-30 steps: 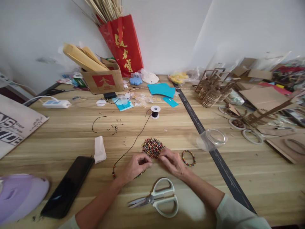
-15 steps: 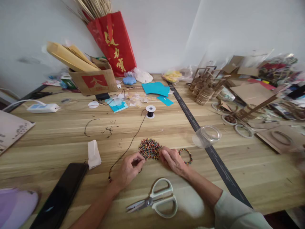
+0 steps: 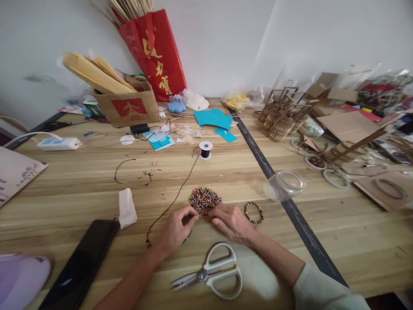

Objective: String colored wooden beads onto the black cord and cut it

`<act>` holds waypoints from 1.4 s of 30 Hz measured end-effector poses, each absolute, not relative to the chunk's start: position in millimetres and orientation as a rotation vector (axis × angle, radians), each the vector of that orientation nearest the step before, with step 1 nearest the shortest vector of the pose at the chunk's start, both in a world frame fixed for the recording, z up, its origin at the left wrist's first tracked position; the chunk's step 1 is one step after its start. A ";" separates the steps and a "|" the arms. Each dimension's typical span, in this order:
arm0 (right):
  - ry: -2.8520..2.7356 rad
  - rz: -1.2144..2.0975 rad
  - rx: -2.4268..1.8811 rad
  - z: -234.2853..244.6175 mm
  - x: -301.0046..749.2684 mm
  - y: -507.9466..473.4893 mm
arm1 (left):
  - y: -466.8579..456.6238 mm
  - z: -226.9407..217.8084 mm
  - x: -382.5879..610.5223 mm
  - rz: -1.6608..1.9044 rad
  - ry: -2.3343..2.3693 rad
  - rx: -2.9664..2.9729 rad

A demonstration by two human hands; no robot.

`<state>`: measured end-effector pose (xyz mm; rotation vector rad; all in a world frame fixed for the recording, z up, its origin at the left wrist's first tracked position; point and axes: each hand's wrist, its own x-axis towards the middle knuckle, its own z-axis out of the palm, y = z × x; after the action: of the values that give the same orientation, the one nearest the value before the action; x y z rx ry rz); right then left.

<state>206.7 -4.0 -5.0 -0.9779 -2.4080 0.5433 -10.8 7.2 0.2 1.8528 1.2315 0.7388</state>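
Note:
A pile of small multicoloured beads (image 3: pixel 204 199) lies on the wooden table in front of me. At its lower left edge, my left hand (image 3: pixel 177 228) pinches the end of a thin black cord, thumb against forefinger. Strung beads (image 3: pixel 187 236) show just under that hand, and the cord (image 3: pixel 174 199) runs from its far side up to a spool (image 3: pixel 205 150). My right hand (image 3: pixel 232 221) lies palm down at the pile's lower right edge, fingers curled together at the beads; what its fingertips hold is hidden. A finished-looking bead bracelet (image 3: pixel 254 212) rests beside it.
Scissors (image 3: pixel 209 272) with pale handles lie nearest me. To the left are a black phone (image 3: pixel 82 262) and a folded white tissue (image 3: pixel 127 208). A clear plastic bag with rings (image 3: pixel 285 185) lies to the right; small woven baskets (image 3: pixel 280 116) stand behind it.
My right hand has shifted left and turned flatter, its fingertips now closer to my left hand. Slightly more of the strung beads shows below my left hand, which keeps its pinch.

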 end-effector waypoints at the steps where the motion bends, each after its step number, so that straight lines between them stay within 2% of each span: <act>1: -2.380 0.575 -0.975 -5.9 207.2 -2.9 | 7.3 0.3 -10.5 0.729 1.223 1.845; 10: -2.134 0.725 -0.934 -8.0 210.3 1.2 | 8.7 4.6 -12.4 0.756 1.169 1.622; 20: -1.804 0.687 -1.201 -5.8 212.3 1.5 | 2.8 2.8 -12.6 0.647 1.130 1.749; 25: -1.913 0.762 -1.360 0.8 213.3 2.5 | -3.0 6.6 -8.8 0.475 1.082 1.994; 29: -2.088 0.652 -1.450 1.9 214.5 2.4 | -1.5 7.5 -10.5 0.461 1.087 1.991; 42: -2.215 0.671 -1.223 -4.5 206.3 6.0 | 0.5 5.2 -10.2 0.525 1.107 1.915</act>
<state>206.3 6.0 -4.5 -1.2225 -2.2151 0.6707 -10.2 0.5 5.2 1.9150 1.1066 0.5248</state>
